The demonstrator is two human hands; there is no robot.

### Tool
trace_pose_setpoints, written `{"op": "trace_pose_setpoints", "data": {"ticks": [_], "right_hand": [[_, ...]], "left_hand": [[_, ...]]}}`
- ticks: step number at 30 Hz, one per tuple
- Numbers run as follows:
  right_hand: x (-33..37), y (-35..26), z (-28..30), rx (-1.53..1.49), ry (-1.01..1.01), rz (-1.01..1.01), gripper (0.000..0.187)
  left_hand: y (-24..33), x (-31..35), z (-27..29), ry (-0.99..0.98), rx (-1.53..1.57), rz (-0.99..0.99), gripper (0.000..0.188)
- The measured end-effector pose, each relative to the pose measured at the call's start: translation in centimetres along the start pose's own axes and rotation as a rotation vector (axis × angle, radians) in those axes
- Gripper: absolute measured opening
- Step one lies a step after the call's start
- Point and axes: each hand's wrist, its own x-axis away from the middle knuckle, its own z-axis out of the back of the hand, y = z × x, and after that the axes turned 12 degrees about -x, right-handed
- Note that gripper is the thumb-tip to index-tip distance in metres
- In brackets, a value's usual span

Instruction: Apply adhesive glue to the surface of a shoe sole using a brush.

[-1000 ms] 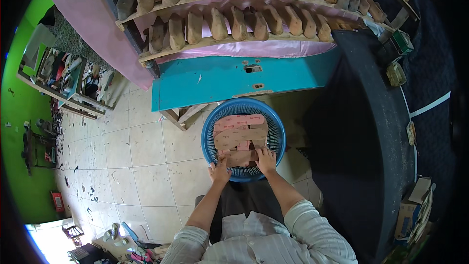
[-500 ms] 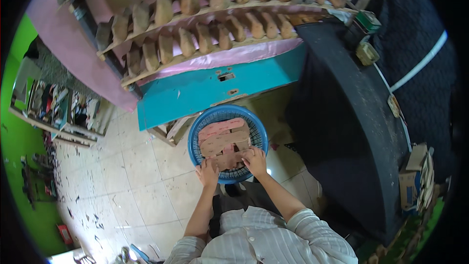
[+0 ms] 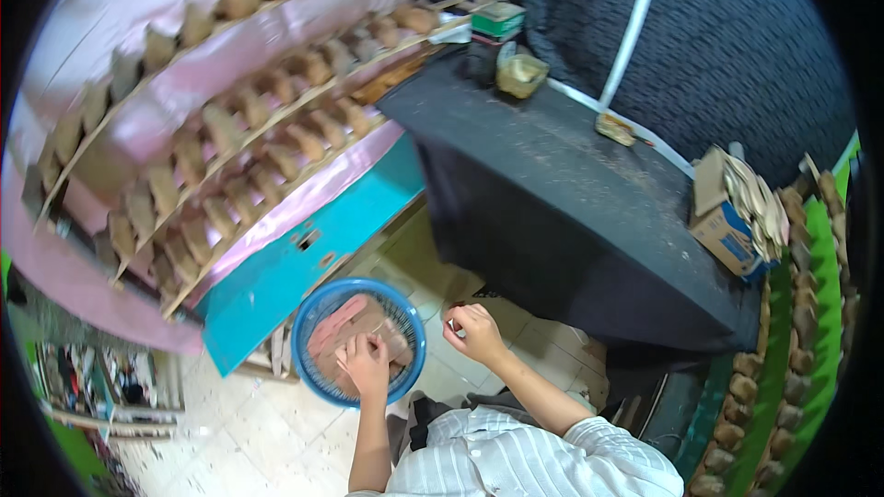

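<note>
A round blue plastic basket [image 3: 421, 331] stands on the floor before me. Inside it lie flat sole-shaped pieces, brown board ones [image 3: 396, 340] and a pink one [image 3: 337, 320]. My left hand [image 3: 365, 366] rests over these pieces, its fingers spread apart; whether it touches them is hard to tell. My right hand [image 3: 475, 332] is off to the right of the basket, raised above the floor. Its fingers are curled together, and something small and dark shows at their tips, too small to name.
Shelves with rows of brown shoe lasts [image 3: 221, 127] run along the far left, above a turquoise panel [image 3: 267, 281]. A table under black cloth [image 3: 552, 147] fills the right, bearing a green tin [image 3: 498, 20], a small tub [image 3: 521, 76] and a cardboard box [image 3: 723, 221].
The view has swung to the right, so the basket now sits further left. My right hand has left the brown sole piece and moved away from the basket. My left hand stays over it.
</note>
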Motion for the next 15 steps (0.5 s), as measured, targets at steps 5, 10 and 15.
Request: {"op": "trace_pose_setpoints", "data": {"ticks": [5,10,15], "right_hand": [[1.4,1.1,9.2,0.056,0.096,0.047,0.012],[6.4,3.4,20.4,0.240,0.267,-0.069,0.012],[10.5,4.2,31.2,0.438,0.483,-0.182,0.011]], "left_hand": [[9.3,-1.0,-2.9,-0.054,0.183,-0.155,0.009],[22.0,-0.1,-4.9,-0.101,0.395,-0.413,0.012],[33.1,1.6,-7.4,-0.200,0.545,-0.654,0.017]]}}
